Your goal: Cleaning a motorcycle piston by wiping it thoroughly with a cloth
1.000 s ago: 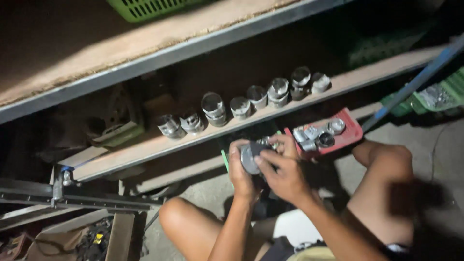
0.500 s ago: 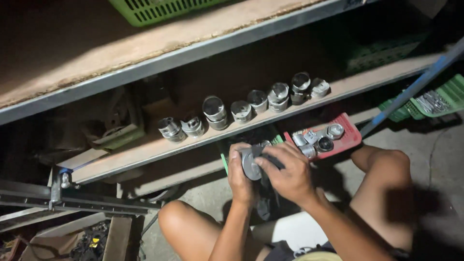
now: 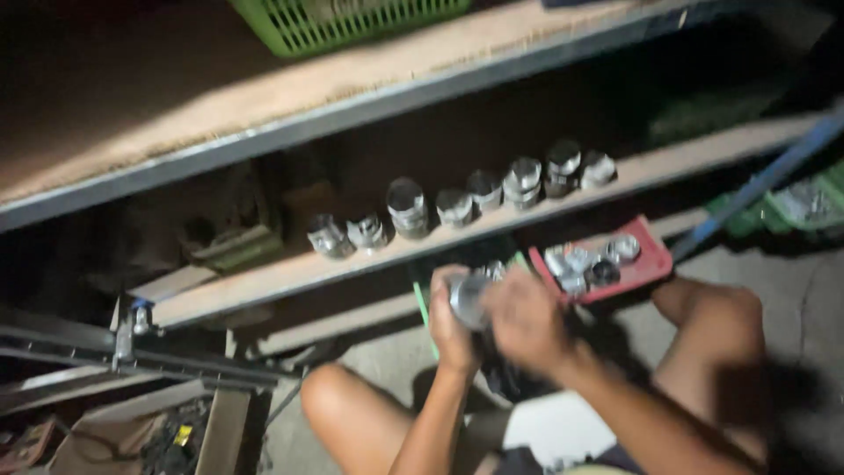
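While the person crouched before a low shelf, both hands met just in front of the plank (image 3: 264,286). The left hand (image 3: 450,321) was wrapped around a metal fitting (image 3: 466,297), fingers closed on its body. The right hand (image 3: 526,318) lay over the fitting's near end, fingers curled; motion blur hid the exact grip. Eight similar fittings (image 3: 409,207) stood in a row on the plank. A red tray (image 3: 646,264) holding more metal parts sat just beside the right hand. A green basket (image 3: 343,22) rested on the upper shelf (image 3: 176,114). Both bare knees flanked the hands.
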